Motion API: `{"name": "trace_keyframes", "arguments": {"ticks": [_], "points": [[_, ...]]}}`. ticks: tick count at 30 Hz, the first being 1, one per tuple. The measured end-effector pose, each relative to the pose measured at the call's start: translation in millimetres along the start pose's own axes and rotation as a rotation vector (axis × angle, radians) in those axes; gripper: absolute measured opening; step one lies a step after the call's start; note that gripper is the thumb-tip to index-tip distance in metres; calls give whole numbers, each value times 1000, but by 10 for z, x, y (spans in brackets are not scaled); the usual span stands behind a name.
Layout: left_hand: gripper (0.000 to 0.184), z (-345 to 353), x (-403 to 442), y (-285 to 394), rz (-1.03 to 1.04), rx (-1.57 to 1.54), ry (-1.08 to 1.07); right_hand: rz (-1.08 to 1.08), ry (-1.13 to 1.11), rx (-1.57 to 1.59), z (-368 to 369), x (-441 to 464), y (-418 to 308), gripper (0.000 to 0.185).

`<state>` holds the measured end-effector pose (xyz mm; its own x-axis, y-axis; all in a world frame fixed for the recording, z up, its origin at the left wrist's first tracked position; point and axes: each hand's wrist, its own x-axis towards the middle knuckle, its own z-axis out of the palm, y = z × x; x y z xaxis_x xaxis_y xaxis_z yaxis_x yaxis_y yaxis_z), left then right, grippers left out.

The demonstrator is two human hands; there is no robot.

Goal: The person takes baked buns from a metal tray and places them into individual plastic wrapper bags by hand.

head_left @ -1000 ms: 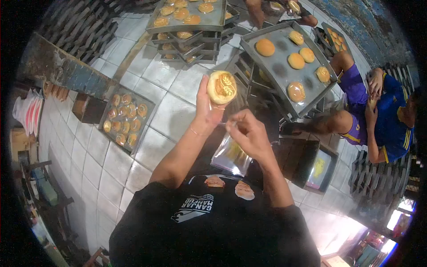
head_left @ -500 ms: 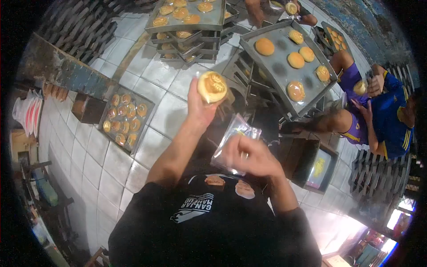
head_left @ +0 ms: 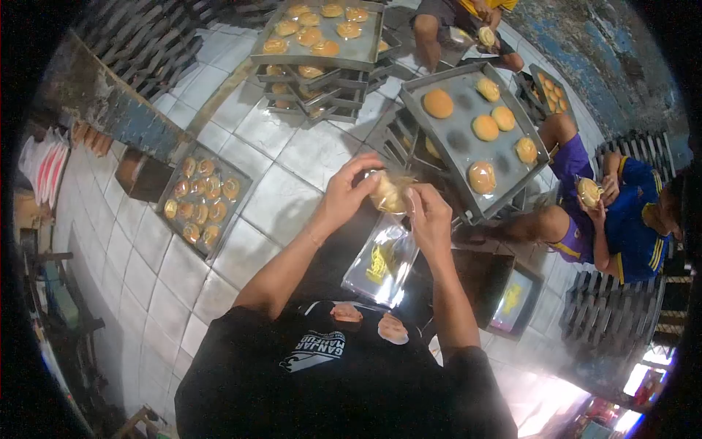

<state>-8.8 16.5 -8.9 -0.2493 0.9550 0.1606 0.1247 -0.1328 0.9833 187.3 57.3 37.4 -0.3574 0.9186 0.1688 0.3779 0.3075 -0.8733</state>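
Observation:
A round bun (head_left: pixel 387 196) in a clear plastic bag is held up in front of my chest between both hands. My left hand (head_left: pixel 346 192) wraps its fingers and thumb around the bun's left side. At the right, my right hand (head_left: pixel 430 212) is closed, pinching the bag by the bun's edge. Just below, a stack of clear plastic bags (head_left: pixel 378 265) with yellow print lies over my lap. Close to my right hand stands a metal tray (head_left: pixel 446 157) of buns, some plain and some in shiny wrap.
More trays (head_left: pixel 322 55) of buns are stacked at the back. On the tiled floor at left lies a tray (head_left: pixel 241 183) of wrapped buns. A co-worker (head_left: pixel 621 212) in a blue shirt sits at right holding a bun; another person's hands (head_left: pixel 486 14) show at the top.
My right hand has risen from the plastic bags to the bun, which is now lower, tilted and between both hands. The co-worker at right has raised a bun.

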Motion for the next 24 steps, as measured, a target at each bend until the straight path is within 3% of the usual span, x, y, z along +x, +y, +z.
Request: {"name": "trace_keyframes", "arguments": {"ticks": [1,2,4,5,7,9,10,11,14,16,17,18,19,20,24], "points": [[28,17,31,19,197,110,61,2,-26,-2,-26,13,3,18],[28,40,51,42,201,103,60,0,-23,-9,-58,12,-8,18],[21,36,94,106,-116,-324,-132,-11,-19,-41,-94,54,-105,23],[21,20,94,102,-114,-324,-126,-16,-23,-41,-103,72,-151,23],[20,35,90,51,125,-134,9,213,-42,222,-143,71,-203,29],[25,88,52,-1,92,-205,15,306,-79,348,-169,135,-128,31],[26,101,12,3,-34,-290,76,389,-129,476,-169,160,-106,33],[27,92,-6,15,-153,-373,145,383,-134,477,-166,135,-116,33],[31,48,-136,204,-243,-336,189,358,-94,434,-108,58,-167,35],[30,34,-139,288,-272,-292,183,62,27,128,-78,72,-117,36],[29,31,-124,300,-289,-248,178,74,40,129,-80,134,-54,36],[29,30,-90,249,-296,-244,164,227,0,255,-92,238,36,36],[28,8,-35,176,-180,-198,271,375,-47,386,-112,285,80,36],[27,-29,-8,113,-62,-151,384,377,-91,348,-176,274,104,35],[22,-197,-483,70,62,198,252,397,-157,365,-79,-226,275,32]]}}
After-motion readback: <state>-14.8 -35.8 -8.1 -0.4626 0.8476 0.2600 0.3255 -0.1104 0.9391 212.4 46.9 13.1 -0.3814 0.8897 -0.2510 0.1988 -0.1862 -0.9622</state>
